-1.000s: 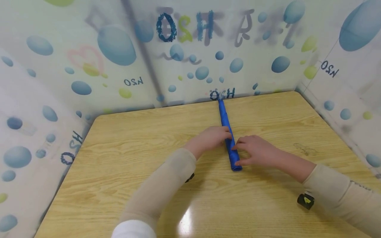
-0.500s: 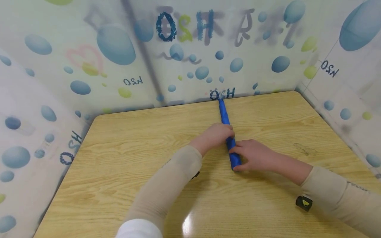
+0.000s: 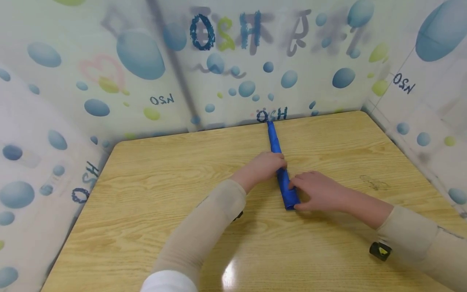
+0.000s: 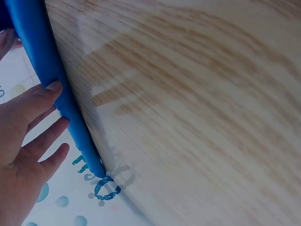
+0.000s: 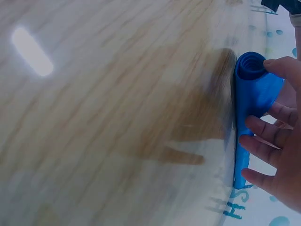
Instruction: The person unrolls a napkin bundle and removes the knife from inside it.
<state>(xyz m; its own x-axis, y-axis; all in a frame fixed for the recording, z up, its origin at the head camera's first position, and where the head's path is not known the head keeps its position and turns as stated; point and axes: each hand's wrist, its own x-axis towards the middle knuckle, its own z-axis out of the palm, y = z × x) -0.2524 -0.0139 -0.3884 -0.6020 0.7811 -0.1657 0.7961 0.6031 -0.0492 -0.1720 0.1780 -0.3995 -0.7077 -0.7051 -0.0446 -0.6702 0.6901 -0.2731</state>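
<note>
A rolled blue sheet point(image 3: 286, 190) lies lengthwise on the wooden table, its thin end at the back wall. Whether it is cloth or plastic I cannot tell. My left hand point(image 3: 264, 165) bends over the roll's middle, thumb and fingers against it in the left wrist view. Lower down, my right hand point(image 3: 322, 191) holds the wider near end. In the right wrist view, its thumb point(image 5: 280, 66) lies at the spiral end and a loose flap point(image 5: 263, 92) stands out under the hand. The other fingers are spread along the roll.
The table point(image 3: 164, 194) has a wood-grain top with rounded far corners. A pale wall point(image 3: 219, 89) with blue and green dots and lettering stands directly behind it, and more patterned wall runs along both sides. Light glares near the front.
The near end of the roll has widened as a flap came away to the right with my right hand. My left hand moved slightly right onto the roll, then stayed.
</note>
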